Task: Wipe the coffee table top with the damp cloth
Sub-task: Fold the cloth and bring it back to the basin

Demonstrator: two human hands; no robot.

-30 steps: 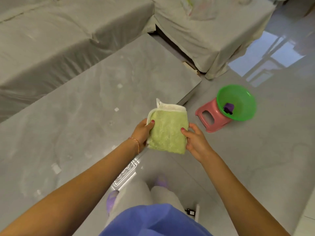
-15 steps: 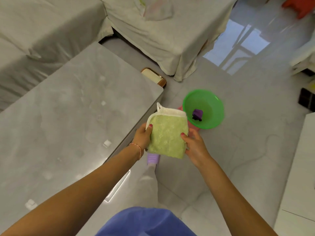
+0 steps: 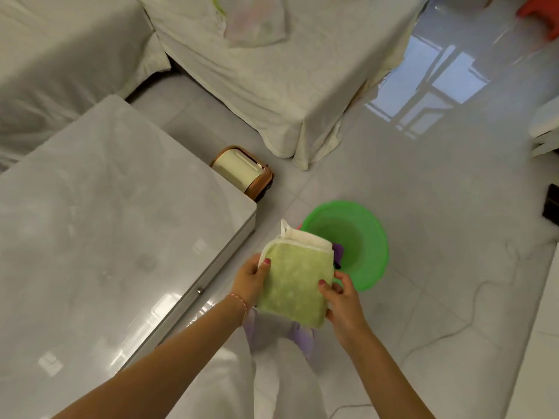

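Note:
A folded light-green cloth (image 3: pixel 295 279) with a white edge is held in the air between both hands, off the right edge of the coffee table. My left hand (image 3: pixel 249 281) pinches its left side, thumb on top. My right hand (image 3: pixel 343 294) grips its right side. The grey marble-look coffee table top (image 3: pixel 106 225) fills the left half of the view, glossy with faint marks. The cloth hangs over the floor beside the table's near right corner, not touching the top.
A green plastic basin (image 3: pixel 360 240) sits on the floor just beyond the cloth, with a purple object partly hidden inside. A cream and brown bin (image 3: pixel 242 172) stands by the table's far corner. Covered sofas (image 3: pixel 272 71) lie behind. Glossy tiled floor spreads to the right.
The view has swung right and away from the table. Both hands with the cloth have moved from the table's edge to over the floor, near the green basin.

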